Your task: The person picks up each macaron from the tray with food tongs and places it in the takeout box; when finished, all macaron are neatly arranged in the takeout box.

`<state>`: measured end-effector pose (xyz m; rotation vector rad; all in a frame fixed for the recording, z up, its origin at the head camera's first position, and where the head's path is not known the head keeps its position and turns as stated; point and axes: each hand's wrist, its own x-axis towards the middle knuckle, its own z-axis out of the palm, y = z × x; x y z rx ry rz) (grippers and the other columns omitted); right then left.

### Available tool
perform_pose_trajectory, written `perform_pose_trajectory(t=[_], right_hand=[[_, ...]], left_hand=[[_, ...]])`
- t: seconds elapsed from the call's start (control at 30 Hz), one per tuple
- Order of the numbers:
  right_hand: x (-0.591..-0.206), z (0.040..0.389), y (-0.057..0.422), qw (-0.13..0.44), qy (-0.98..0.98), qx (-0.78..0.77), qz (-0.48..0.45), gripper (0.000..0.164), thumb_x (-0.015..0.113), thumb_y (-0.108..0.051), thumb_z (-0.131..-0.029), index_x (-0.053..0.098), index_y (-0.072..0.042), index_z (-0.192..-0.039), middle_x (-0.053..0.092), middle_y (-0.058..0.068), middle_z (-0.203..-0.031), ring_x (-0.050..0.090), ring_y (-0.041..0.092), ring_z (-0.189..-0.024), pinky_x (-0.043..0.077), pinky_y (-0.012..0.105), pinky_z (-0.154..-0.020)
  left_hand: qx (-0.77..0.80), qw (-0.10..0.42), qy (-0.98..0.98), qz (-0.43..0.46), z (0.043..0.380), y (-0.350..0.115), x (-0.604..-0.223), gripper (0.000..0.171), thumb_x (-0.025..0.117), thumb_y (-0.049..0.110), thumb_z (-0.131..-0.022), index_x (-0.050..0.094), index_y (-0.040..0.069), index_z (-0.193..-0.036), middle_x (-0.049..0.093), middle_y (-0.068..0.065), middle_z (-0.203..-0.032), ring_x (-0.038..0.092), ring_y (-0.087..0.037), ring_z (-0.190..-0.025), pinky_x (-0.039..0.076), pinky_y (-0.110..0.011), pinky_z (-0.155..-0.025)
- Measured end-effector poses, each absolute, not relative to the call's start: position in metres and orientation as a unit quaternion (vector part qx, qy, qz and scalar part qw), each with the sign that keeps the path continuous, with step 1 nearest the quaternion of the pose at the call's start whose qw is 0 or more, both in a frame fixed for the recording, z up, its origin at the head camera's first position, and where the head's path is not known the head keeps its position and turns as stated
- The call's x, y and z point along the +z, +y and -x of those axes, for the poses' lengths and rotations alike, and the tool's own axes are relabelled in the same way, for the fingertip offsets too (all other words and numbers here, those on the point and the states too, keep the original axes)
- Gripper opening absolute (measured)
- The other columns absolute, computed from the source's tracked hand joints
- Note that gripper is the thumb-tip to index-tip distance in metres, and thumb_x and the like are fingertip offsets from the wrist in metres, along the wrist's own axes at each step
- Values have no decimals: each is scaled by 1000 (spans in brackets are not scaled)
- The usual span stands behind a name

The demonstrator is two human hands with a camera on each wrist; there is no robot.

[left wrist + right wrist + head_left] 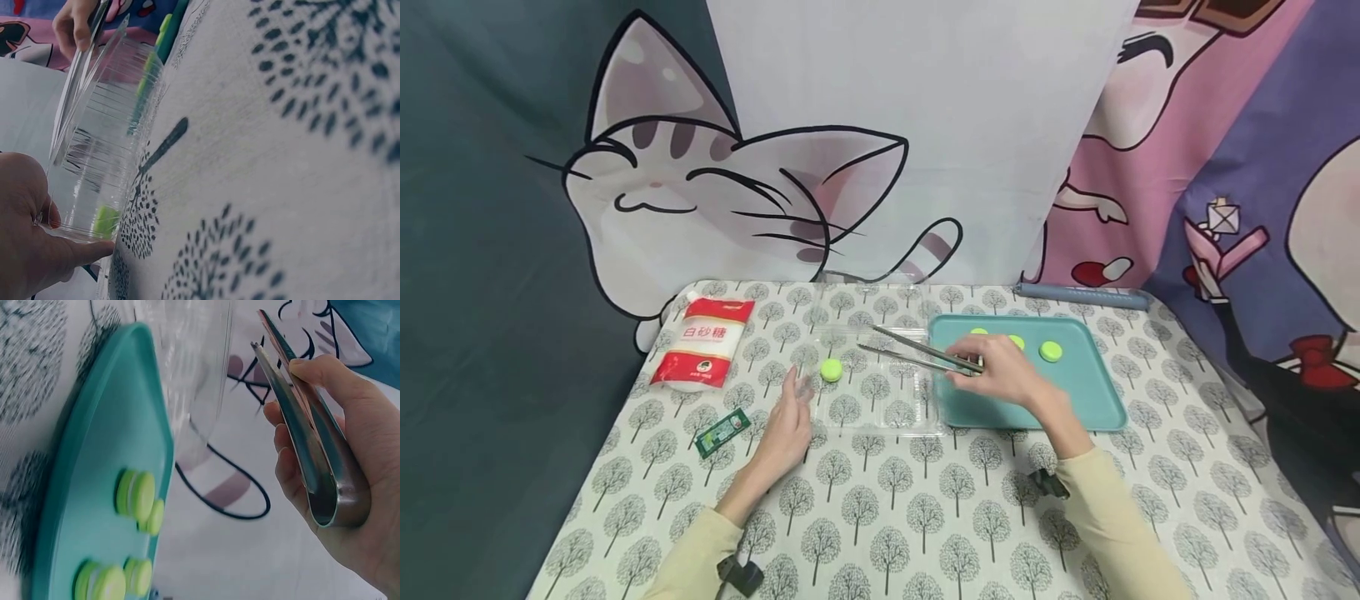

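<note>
My left hand (790, 429) grips the left wall of a clear plastic container (94, 187), its fingers at the rim and down the side. Inside, near that wall, lies one bright green macaron (831, 370). My right hand (1003, 371) holds metal tongs (337, 469) over the left part of a teal tray (1037, 408). The tips of the tongs point left above the container, apart from each other with nothing between them. Several green macarons (136, 494) stand on the tray, some partly hidden behind the right hand in the head view.
A red and white bag of sugar (703, 343) lies at the back left of the table. In front of it is a small green packet (722, 432). A blue-grey rod (1082, 296) runs along the back edge, behind the tray. Printed cloth hangs beyond the table.
</note>
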<state>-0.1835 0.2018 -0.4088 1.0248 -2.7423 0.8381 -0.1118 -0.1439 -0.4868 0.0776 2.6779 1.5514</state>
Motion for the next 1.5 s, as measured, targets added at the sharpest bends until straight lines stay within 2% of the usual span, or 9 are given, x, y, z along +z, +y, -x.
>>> perform_pose_trajectory(t=[0.27,0.5,0.77,1.27,1.5], right_hand=[[-408,167,241,77,-909,292,-288,32,83,-17,-80,76,-2,-108,76,8,-88,61,12,-65,50,20,-54],[-410,149,276,95,-927,271,-242,31,84,-17,-80,76,-5,-108,74,2,-85,58,9,-66,49,20,-58],[-410,129,309,123,-934,265,-207,32,84,-14,-78,76,-5,-107,73,3,-87,61,10,-69,53,20,-57],[-414,90,359,90,-956,245,-135,37,86,-16,-77,75,-5,-111,73,3,-86,56,1,-68,49,19,-55],[-420,78,372,69,-957,257,-117,38,88,-16,-75,75,-3,-108,75,8,-87,53,-5,-66,48,20,-51]], left_hand=[[503,23,863,-25,112,-144,-487,65,34,7,-106,1,0,-161,30,-25,-162,43,-40,-144,28,-53,-124],[502,22,864,-25,112,-144,-487,65,35,6,-106,1,0,-161,30,-24,-163,43,-40,-144,29,-54,-124],[504,24,863,-28,113,-144,-488,66,35,5,-105,1,-1,-161,30,-24,-163,43,-40,-144,28,-54,-124],[501,12,865,-34,113,-145,-488,64,35,4,-105,3,-3,-160,33,-28,-160,44,-43,-142,29,-56,-123],[495,24,868,-30,114,-145,-487,64,34,6,-105,2,-2,-161,31,-26,-161,43,-42,-143,27,-56,-124]])
